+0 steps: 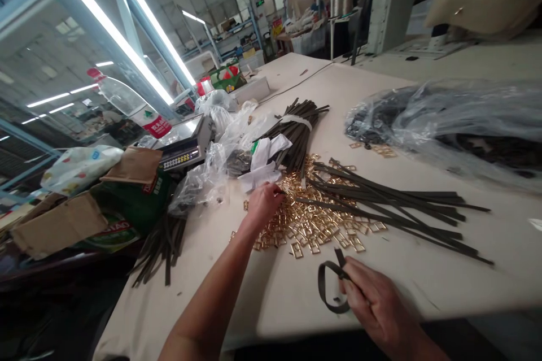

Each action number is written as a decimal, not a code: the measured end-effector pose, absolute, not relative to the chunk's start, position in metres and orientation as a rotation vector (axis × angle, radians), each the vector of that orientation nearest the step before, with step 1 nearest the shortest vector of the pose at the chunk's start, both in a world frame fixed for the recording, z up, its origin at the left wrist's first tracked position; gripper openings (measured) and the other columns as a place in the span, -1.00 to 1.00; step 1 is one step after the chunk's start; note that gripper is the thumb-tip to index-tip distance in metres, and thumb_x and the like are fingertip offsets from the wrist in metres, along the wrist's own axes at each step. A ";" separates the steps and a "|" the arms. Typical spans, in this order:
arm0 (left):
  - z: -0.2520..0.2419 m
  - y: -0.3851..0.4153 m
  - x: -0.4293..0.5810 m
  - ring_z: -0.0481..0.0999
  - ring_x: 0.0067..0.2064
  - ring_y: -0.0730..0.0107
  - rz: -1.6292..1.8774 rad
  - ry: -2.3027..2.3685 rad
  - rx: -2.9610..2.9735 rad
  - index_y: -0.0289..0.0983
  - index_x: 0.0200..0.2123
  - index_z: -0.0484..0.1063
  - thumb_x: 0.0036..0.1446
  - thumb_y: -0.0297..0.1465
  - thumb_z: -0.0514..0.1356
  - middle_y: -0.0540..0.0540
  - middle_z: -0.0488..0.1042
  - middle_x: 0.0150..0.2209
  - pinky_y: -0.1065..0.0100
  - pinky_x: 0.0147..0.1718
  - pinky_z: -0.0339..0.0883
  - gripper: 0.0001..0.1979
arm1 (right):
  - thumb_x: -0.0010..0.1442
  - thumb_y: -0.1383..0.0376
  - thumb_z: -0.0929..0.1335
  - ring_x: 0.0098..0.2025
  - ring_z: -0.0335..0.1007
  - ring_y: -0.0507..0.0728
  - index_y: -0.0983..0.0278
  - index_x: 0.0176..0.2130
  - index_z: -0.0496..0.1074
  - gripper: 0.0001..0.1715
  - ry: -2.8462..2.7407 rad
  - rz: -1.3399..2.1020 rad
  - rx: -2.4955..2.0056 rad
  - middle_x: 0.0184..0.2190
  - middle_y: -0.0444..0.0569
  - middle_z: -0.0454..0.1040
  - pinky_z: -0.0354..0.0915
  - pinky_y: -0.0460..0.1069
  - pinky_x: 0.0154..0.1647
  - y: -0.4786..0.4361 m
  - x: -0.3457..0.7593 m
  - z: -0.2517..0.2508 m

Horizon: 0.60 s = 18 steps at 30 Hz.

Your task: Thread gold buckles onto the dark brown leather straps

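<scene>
My right hand (375, 296) is closed on a dark strap (322, 287), which curls into a loop to the left of the fingers above the near table edge. Reaching out over the table, my left hand (265, 203) rests at the left side of a heap of gold rectangular buckles (313, 220). Its fingers are curled together, and whatever lies between them is too small to make out. Several loose dark straps (406, 203) stretch from the heap to the right. Behind it lies a bundle of similar straps (298, 129) tied with a white band.
Clear plastic bags of dark pieces (457, 129) lie at the right. On the left are a digital scale (186, 143), a plastic bottle (131, 104), crumpled plastic (207, 174) and a cardboard box (59, 228). More straps (163, 248) hang at the left table edge. People work in the background.
</scene>
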<state>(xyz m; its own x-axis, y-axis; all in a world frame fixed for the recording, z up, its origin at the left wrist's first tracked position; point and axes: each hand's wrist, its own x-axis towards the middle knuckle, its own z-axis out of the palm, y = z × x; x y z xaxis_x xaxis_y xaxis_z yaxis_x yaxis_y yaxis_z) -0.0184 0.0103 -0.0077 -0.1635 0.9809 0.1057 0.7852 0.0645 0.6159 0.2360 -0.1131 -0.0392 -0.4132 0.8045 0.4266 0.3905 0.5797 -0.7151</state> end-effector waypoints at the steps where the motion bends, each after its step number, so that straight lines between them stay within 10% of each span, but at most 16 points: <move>1: -0.006 0.011 -0.019 0.49 -0.23 0.21 0.837 2.003 1.737 -0.22 -0.39 0.56 -0.03 -0.48 0.31 -0.09 0.55 -0.33 0.23 -0.14 0.29 -0.92 | 0.34 0.31 0.18 -0.49 0.33 0.07 0.19 -0.41 0.28 -0.73 -2.027 0.675 -0.947 -0.52 -0.11 0.37 0.27 -0.06 -0.47 -0.113 0.236 -0.039; 18: 0.007 -0.150 0.009 0.37 -0.56 0.59 1.222 1.090 0.655 -0.30 -0.52 0.30 -0.19 -0.37 0.45 0.01 0.46 -0.51 0.51 -0.54 0.19 -0.66 | 0.29 0.41 0.16 -0.51 0.19 0.04 0.21 -0.46 0.18 -0.72 -2.165 0.868 -0.638 -0.54 -0.16 0.24 0.07 -0.03 -0.50 -0.137 0.219 -0.011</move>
